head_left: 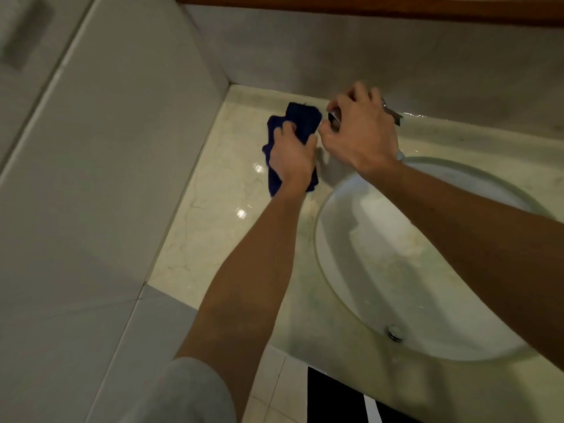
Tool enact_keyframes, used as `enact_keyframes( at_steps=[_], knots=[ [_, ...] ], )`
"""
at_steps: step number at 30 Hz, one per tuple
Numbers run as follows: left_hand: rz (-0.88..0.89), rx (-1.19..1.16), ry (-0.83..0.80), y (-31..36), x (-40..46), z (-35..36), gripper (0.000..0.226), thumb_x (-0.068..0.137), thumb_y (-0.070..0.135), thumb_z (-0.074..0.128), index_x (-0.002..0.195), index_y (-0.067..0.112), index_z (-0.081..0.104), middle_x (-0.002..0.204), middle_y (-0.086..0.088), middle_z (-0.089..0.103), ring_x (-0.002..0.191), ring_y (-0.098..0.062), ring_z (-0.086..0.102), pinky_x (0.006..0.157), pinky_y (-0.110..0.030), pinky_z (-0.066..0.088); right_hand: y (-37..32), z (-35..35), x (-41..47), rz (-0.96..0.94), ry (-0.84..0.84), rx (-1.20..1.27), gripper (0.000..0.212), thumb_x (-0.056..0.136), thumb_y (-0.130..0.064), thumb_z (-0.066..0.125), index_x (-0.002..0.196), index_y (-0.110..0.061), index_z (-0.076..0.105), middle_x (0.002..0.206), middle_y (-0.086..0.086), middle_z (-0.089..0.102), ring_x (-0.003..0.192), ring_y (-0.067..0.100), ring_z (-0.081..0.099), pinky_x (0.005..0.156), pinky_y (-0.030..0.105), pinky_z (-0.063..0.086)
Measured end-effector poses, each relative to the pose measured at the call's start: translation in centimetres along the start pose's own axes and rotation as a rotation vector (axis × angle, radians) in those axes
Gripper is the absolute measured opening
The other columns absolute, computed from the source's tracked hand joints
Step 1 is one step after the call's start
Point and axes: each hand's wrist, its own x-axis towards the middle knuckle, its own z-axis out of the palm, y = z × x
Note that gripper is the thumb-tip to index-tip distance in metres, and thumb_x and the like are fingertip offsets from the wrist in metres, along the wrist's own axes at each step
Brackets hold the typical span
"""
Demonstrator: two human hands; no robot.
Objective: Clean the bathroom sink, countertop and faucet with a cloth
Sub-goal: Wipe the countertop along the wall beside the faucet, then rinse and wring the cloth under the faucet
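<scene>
Left hand (291,154) grips blue cloth (300,117) on bench (213,227), far left; right hand (360,132) fingers curled round faucet (334,117). Sink (381,254) looks unwiped; progress unclear.

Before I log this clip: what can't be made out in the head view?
- Faucet: mostly hidden by the right hand; only bits of metal show, so its shape and the exact grip are unclear.
- Blue cloth: partly covered by the left hand gripping it; whether it touches the countertop cannot be told.
- Sink: its right side is covered by the right forearm and cut off by the frame edge.
</scene>
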Motion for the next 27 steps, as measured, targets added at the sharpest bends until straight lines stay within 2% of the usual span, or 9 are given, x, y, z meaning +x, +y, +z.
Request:
enact_keyframes(
  at_steps=[5,10,14,17,20,21,23,25,27],
  knots=[
    [0.175,0.081,-0.075,3.3,3.4,1.6,0.022,0.1,0.025,0.05,0.117,0.013,0.056,0.119,-0.007,0.058,0.092,-0.028,0.062,0.071,-0.038,0.042,0.1,0.5,0.0,0.008,0.038,-0.012,0.038,0.091,-0.042,0.049,0.119,-0.021,0.064,0.125,0.003,0.052,0.119,0.024,0.047,0.078,0.038,0.049],
    [0.372,0.218,-0.077,0.8,2.8,2.1,0.031,0.1,0.031,0.05,0.126,0.015,0.055,0.121,-0.006,0.057,0.084,-0.028,0.062,0.06,-0.037,0.038,-0.1,0.5,0.0,0.015,0.035,-0.019,0.036,0.091,-0.043,0.05,0.117,-0.022,0.064,0.124,0.002,0.052,0.119,0.024,0.046,0.075,0.037,0.048],
    [0.299,0.2,-0.012,-1.0,-2.3,2.4,0.032,0.095,0.027,0.062,0.123,0.012,0.056,0.117,-0.009,0.059,0.078,-0.03,0.064,0.06,-0.039,0.048,-0.1,0.4,0.0,0.011,0.032,-0.026,0.038,0.092,-0.045,0.05,0.119,-0.021,0.064,0.125,0.002,0.052,0.118,0.024,0.047,0.078,0.039,0.052],
    [0.233,0.162,0.012,-1.5,-8.0,2.8,0.042,0.086,0.021,0.073,0.123,0.008,0.059,0.112,-0.012,0.06,0.072,-0.031,0.064,0.056,-0.038,0.048,-0.1,0.3,-0.1,0.011,0.017,-0.027,0.04,0.092,-0.043,0.049,0.121,-0.02,0.064,0.125,0.003,0.051,0.119,0.025,0.047,0.079,0.04,0.051],
    [0.188,0.028,-0.163,-0.6,-13.1,2.7,0.042,0.094,0.029,0.067,0.128,0.007,0.057,0.118,-0.013,0.062,0.09,-0.033,0.066,0.073,-0.044,0.056,-0.1,0.0,-0.1,0.018,-0.001,-0.01,0.042,0.091,-0.042,0.05,0.122,-0.019,0.064,0.124,0.004,0.052,0.119,0.026,0.046,0.082,0.043,0.053],
    [0.143,-0.061,-0.254,-0.4,-14.4,2.7,0.038,0.099,0.035,0.061,0.125,0.007,0.058,0.115,-0.012,0.064,0.095,-0.033,0.066,0.078,-0.043,0.055,-0.1,-0.1,-0.2,0.023,-0.004,-0.001,0.041,0.091,-0.042,0.05,0.122,-0.019,0.064,0.123,0.004,0.052,0.118,0.026,0.046,0.081,0.043,0.052],
    [0.003,-0.245,-0.436,-0.8,-16.7,2.6,0.042,0.103,0.047,0.05,0.113,0.008,0.062,0.098,-0.008,0.067,0.091,-0.03,0.067,0.077,-0.038,0.053,-0.1,-0.1,-0.3,0.022,-0.004,0.022,0.041,0.091,-0.041,0.05,0.122,-0.019,0.065,0.122,0.003,0.052,0.117,0.025,0.046,0.079,0.039,0.049],
    [-0.158,-0.499,-0.607,-1.5,-18.7,1.9,0.028,0.103,0.039,0.057,0.109,0.012,0.063,0.092,-0.002,0.067,0.087,-0.024,0.068,0.079,-0.037,0.056,-0.2,-0.2,-0.5,0.02,0.004,0.047,0.041,0.091,-0.04,0.05,0.123,-0.019,0.066,0.122,0.002,0.053,0.116,0.024,0.047,0.077,0.036,0.045],
    [-0.274,-0.715,-0.727,-2.3,-20.1,1.7,0.025,0.101,0.029,0.06,0.122,0.017,0.065,0.111,0.0,0.071,0.104,-0.022,0.069,0.094,-0.04,0.058,-0.3,-0.5,-0.6,0.027,0.004,0.066,0.041,0.091,-0.04,0.051,0.123,-0.02,0.066,0.122,0.001,0.053,0.117,0.024,0.047,0.079,0.036,0.048]
  ],
)
